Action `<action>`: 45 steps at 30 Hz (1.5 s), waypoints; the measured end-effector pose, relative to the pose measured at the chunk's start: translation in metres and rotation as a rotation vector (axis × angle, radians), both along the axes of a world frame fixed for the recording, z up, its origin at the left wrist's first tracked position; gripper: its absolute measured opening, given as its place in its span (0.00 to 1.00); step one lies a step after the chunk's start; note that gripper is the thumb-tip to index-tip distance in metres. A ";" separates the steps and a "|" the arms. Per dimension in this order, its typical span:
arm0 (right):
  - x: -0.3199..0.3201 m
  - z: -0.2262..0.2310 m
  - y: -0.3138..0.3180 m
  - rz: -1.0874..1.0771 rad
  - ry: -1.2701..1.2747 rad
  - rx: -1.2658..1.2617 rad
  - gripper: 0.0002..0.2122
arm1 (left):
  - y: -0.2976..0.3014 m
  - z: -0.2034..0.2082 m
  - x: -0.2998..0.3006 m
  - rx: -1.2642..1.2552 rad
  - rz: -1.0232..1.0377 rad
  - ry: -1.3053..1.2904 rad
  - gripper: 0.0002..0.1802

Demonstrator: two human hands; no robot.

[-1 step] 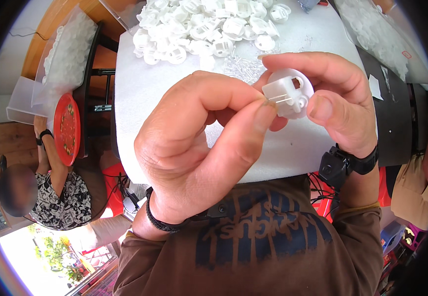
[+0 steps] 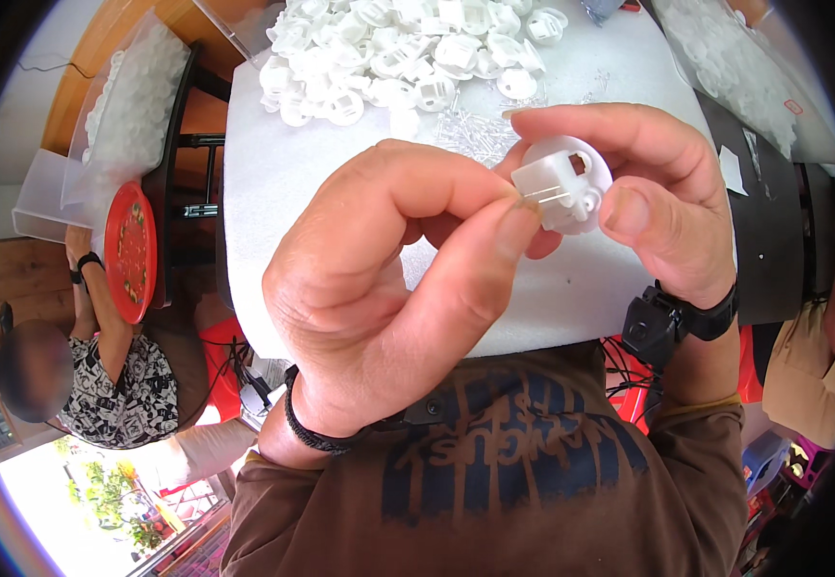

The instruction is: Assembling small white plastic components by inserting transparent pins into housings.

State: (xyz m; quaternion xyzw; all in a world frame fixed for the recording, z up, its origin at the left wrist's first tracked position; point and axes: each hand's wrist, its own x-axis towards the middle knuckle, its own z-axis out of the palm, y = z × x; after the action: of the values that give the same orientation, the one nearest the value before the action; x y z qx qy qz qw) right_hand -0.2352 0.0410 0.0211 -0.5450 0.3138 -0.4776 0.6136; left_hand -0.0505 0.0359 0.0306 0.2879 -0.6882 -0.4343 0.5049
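Observation:
My left hand (image 2: 393, 279) pinches a small component with two thin metal legs (image 2: 552, 194) between thumb and forefinger. Its body is hidden by the fingertips, while the legs lie across a white plastic housing (image 2: 560, 175). That housing has a round flange, a boxy block with a square opening, and small round posts. Curled around its rim, my right hand (image 2: 662, 188) holds it above the table; some of those fingers are hidden behind it. Just beyond the hands lie several loose thin-legged components (image 2: 475, 133) and a heap of similar white housings (image 2: 388, 53).
A white padded sheet covers the tabletop (image 2: 273, 240). Clear bins of white parts stand at left (image 2: 129, 115) and far right (image 2: 725, 58). Another person (image 2: 124, 385) sits at left beside a red tray (image 2: 131, 252). A beige-clothed person (image 2: 802, 375) is at the right edge.

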 end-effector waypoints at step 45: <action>0.000 -0.009 -0.003 -0.010 -0.123 -0.065 0.25 | 0.001 -0.002 0.010 -0.243 -0.002 -0.230 0.06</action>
State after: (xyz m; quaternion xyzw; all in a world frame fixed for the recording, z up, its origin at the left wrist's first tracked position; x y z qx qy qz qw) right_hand -0.2355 0.0377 0.0118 -0.5327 0.2625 -0.5233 0.6111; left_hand -0.0405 0.0371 0.0286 0.2718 -0.7890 -0.3125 0.4537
